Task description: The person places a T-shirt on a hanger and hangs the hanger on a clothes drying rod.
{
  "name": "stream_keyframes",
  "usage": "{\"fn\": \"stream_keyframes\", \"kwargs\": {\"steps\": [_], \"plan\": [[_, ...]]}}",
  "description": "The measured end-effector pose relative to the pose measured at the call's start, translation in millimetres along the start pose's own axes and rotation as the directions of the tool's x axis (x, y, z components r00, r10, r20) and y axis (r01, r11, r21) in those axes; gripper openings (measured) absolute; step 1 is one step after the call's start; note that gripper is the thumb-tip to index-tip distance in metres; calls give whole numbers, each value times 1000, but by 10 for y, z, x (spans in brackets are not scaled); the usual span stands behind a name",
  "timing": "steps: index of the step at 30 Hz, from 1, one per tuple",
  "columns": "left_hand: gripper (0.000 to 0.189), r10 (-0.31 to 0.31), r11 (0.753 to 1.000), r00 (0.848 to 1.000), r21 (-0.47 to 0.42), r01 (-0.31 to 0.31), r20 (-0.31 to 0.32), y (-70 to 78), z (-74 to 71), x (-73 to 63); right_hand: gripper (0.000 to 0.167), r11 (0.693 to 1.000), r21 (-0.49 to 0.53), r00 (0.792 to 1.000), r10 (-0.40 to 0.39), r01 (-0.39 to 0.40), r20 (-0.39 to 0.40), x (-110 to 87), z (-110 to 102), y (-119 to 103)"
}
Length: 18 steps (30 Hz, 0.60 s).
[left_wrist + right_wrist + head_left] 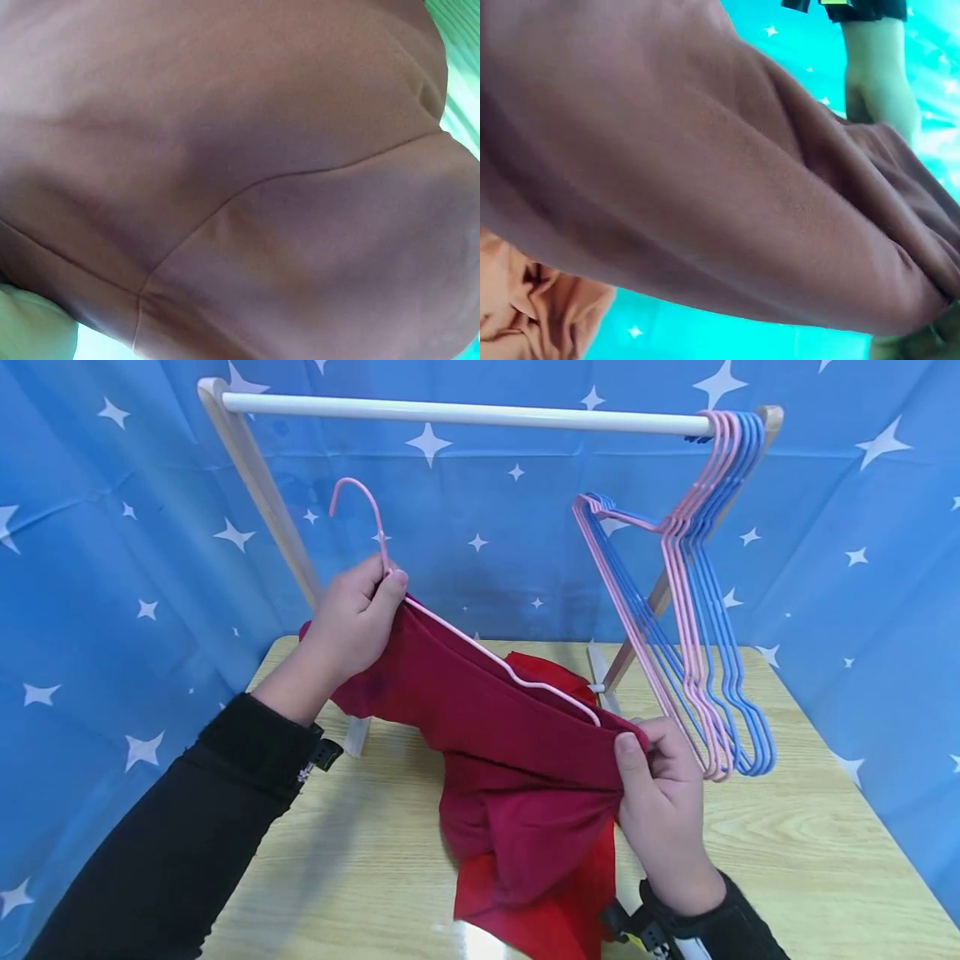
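A dark red garment is stretched slantwise between both hands in the head view, its lower part hanging in folds. A pink clothes hanger lies along its upper opening, hook up and free, with the right end just inside the edge. My left hand grips the hanger just below its hook, together with the cloth. At the lower right, my right hand pinches the garment's edge between thumb and fingers. The garment's cloth with curved seams fills most of the left wrist view; folds of the garment cross the right wrist view.
Several pink and blue hangers hang at the right end of a white rail on a wooden stand. A brighter red cloth lies on the wood-grain table under the garment. A blue starred curtain surrounds the table.
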<state>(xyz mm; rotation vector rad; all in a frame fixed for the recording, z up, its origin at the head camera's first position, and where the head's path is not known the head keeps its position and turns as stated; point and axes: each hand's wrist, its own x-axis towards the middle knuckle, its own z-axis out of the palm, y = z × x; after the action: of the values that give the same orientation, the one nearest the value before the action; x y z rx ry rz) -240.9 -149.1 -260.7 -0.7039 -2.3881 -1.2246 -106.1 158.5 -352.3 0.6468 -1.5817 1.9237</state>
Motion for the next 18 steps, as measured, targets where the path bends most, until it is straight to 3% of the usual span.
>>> {"fn": "stream_keyframes", "kwargs": {"steps": [3, 5, 10, 13, 18], "plan": [[24, 21, 1000, 1000, 7, -21, 13, 15, 25, -6, 9, 997, -71, 1000, -7, 5, -24, 25, 8, -33], [23, 44, 999, 999, 10, -44, 31, 39, 40, -12, 13, 983, -182, 1000, 5, -7, -13, 49, 8, -64], [18, 90, 995, 993, 29, -93, 78, 103, 92, -34, 19, 885, -463, 987, 116, -53, 109, 125, 14, -155], [19, 121, 989, 986, 70, -129, 113, 171, 147, -57, 21, 837, -547, 950, 200, -39, 239, 173, 37, -189], [22, 182, 973, 971, 110, -200, 156, 315, 237, -111, 15, 800, -599, 854, 315, -4, 414, 247, 71, -210]]}}
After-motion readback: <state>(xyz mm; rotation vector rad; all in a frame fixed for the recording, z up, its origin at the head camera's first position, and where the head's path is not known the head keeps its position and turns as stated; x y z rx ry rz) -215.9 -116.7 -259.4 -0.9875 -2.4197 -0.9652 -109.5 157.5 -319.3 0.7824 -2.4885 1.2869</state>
